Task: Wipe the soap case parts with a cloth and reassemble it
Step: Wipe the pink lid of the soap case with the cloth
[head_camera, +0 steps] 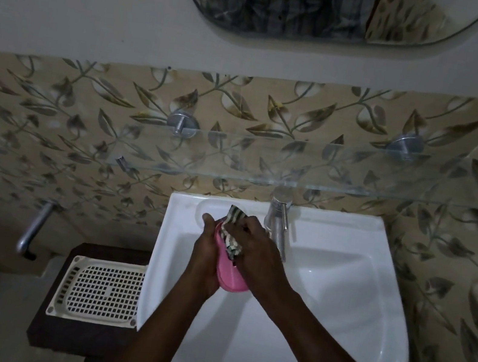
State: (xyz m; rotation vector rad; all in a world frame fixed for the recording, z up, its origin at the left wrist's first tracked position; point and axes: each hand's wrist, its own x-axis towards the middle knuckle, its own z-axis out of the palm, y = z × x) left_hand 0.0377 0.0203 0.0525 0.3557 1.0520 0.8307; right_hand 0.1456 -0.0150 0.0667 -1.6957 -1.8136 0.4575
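Head view: a white basin (338,300), with a cream perforated tray (104,288) lying just left of it on a dark stand (44,335). Above the basin's back-left part the left hand (205,258) grips a pink soap case part (230,278) — and the right hand (261,248), fingers curled, presses a striped cloth (230,238) into it.

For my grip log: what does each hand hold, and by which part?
The left hand grips the pink soap case part along its left side. The right hand holds the striped cloth by its middle, pressed on it.
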